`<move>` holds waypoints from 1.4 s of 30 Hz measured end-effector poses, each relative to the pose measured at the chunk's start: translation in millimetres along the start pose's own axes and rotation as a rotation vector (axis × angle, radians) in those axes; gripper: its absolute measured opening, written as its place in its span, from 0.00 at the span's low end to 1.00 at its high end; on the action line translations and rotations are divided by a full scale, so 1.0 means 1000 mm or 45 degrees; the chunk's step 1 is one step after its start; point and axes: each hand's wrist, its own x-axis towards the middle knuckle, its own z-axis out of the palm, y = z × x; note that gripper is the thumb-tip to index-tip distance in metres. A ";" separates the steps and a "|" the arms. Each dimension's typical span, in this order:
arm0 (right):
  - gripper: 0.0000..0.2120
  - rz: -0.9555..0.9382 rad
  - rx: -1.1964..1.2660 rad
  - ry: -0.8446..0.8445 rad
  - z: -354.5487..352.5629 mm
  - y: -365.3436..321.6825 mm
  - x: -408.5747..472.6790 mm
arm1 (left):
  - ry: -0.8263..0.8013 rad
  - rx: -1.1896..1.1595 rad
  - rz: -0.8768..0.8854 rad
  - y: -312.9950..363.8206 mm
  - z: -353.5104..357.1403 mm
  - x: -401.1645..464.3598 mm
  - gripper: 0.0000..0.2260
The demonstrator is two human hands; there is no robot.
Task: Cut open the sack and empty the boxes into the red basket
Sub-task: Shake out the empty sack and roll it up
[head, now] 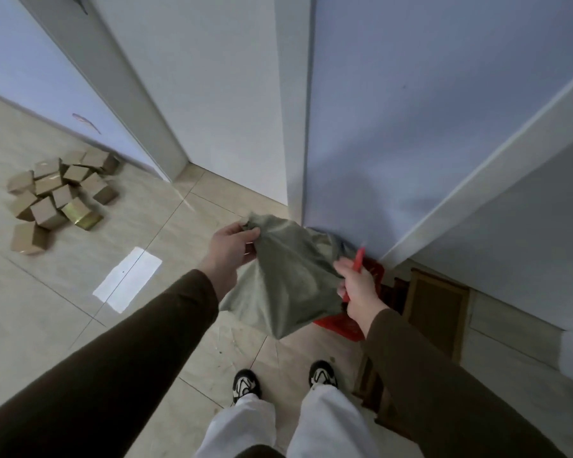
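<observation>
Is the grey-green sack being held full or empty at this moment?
Looks empty: the sack hangs limp and flat between the left hand and right hand, no bulges. Its inside is hidden.

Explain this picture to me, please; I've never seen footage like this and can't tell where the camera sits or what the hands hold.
The camera is worn on a person's head and looks down, so you see their own arms and shoes. The left hand grips the top of a limp grey-green sack. The right hand pinches the sack's other side and also holds a red tool, probably a cutter. Beneath the sack a red basket peeks out. A pile of small cardboard boxes lies on the tiled floor, far left.
</observation>
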 end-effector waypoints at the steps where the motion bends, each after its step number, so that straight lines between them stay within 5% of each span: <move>1: 0.20 -0.116 -0.067 -0.171 0.007 -0.017 -0.015 | -0.014 0.038 -0.003 -0.003 0.011 0.001 0.09; 5: 0.26 -0.461 -0.468 -0.617 0.041 -0.048 -0.049 | -0.076 0.142 0.037 -0.009 0.053 -0.001 0.13; 10: 0.08 -0.432 -0.341 -0.296 0.049 -0.051 -0.042 | -0.290 0.367 0.169 -0.005 0.071 -0.018 0.07; 13: 0.03 -0.434 -0.398 -0.267 0.038 -0.053 -0.042 | -0.064 0.421 0.266 -0.022 0.027 -0.009 0.13; 16: 0.07 -0.483 -0.454 -0.147 0.017 -0.066 -0.045 | 0.321 0.216 0.008 -0.061 -0.036 0.010 0.15; 19: 0.09 -0.450 -0.533 -0.129 -0.011 -0.083 -0.053 | 0.331 0.161 -0.309 -0.110 -0.070 0.022 0.23; 27: 0.05 -0.343 -0.611 -0.125 -0.080 -0.115 -0.076 | 0.391 -0.128 -0.507 -0.182 -0.031 0.050 0.43; 31: 0.06 -0.379 -0.599 -0.033 -0.114 -0.131 -0.073 | 0.274 -0.491 -0.706 -0.234 -0.023 0.071 0.32; 36: 0.05 -0.404 -0.562 0.055 -0.153 -0.137 -0.066 | 0.223 -0.077 -0.649 -0.245 -0.001 0.062 0.08; 42: 0.09 -0.473 -0.549 0.213 -0.168 -0.136 -0.058 | 0.110 0.631 -0.029 -0.166 -0.005 0.038 0.16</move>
